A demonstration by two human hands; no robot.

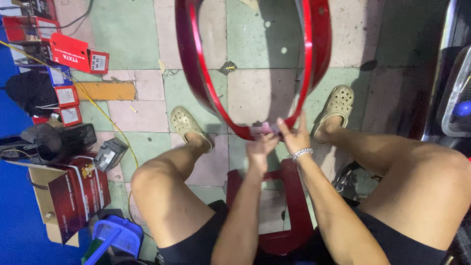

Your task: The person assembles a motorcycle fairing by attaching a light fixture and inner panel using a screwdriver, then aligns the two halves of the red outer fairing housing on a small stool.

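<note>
— Tiled floor (132, 39) under you, green and pink squares? Where are you sitting?

— On a dark red plastic stool (289, 216), nearest of all, knees spread to either side. Just past it, my two hands meet low in the middle of the scene. My left hand (260, 147) is curled shut around a small pinkish piece (262, 129), pressing it against the bottom of the red rim (250, 64). My right hand (293, 138), with a silver bracelet (300, 153) at the wrist, has its fingers closed on that same lowest stretch of the rim, thumb raised along it.

— And the rim itself?

— It stands upright on the floor between my feet, its lowest point at my hands, its hoop running far and out of view at the top. A beige clog (185, 123) sits to its left, the other clog (337, 105) to its right.

— What's at the left?

— Near, a blue plastic thing (117, 235) and a dark red carton (78, 194); farther off, small red boxes (66, 100) and a yellow cable (103, 110).
</note>
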